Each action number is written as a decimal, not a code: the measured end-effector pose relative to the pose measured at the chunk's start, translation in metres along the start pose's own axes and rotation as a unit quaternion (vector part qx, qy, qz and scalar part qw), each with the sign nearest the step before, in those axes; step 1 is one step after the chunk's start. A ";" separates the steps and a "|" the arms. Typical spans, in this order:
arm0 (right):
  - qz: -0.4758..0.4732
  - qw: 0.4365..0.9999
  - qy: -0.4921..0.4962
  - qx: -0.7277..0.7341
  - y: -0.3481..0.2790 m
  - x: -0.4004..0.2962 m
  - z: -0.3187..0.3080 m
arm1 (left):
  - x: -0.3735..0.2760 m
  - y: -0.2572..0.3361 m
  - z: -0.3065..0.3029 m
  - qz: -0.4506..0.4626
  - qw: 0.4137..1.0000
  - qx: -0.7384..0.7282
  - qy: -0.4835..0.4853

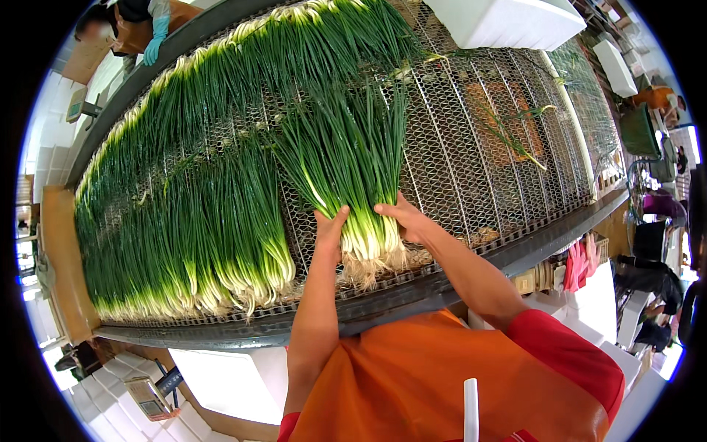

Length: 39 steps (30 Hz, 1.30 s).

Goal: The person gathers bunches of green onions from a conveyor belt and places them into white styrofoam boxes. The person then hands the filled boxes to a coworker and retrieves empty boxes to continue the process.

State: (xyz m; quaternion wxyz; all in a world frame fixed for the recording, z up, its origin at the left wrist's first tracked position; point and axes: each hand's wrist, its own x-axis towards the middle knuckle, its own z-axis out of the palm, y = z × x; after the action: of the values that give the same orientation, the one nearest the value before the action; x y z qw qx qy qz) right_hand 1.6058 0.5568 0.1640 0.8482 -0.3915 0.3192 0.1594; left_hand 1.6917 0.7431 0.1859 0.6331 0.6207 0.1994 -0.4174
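My left hand and my right hand grip a thick bunch of green onions from either side, just above its white ends. The thumbs lie across the front of the stalks, and most fingers are hidden behind them. Its pale roots hang toward me at the near edge of a wire-mesh conveyor belt, while the green tops point away. Left of the bunch, a long row of green onions lies side by side, roots toward me. Along the far side runs another row with its white ends facing away.
A metal rail borders the belt's near side. Loose stalks lie on the mesh to the right. A white foam box stands at the far right. Across the belt is a person with a blue glove. A scale is at lower left.
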 end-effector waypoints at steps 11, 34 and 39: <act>0.020 0.997 -0.009 0.072 -0.006 0.008 0.023 | 0.007 0.023 -0.028 -0.064 0.998 0.003 0.013; 0.093 0.995 0.027 0.029 0.077 -0.073 0.024 | -0.065 -0.062 -0.056 -0.099 0.993 0.047 -0.038; 0.049 0.996 0.045 0.059 0.057 -0.101 0.056 | -0.096 -0.026 -0.050 0.039 0.995 0.064 -0.059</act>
State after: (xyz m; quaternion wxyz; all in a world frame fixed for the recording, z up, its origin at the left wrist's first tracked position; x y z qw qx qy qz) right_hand 1.5243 0.6343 0.2265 0.8455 -0.3317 0.3850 0.1641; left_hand 1.6297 0.8204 0.2367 0.6188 0.6413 0.1099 -0.4401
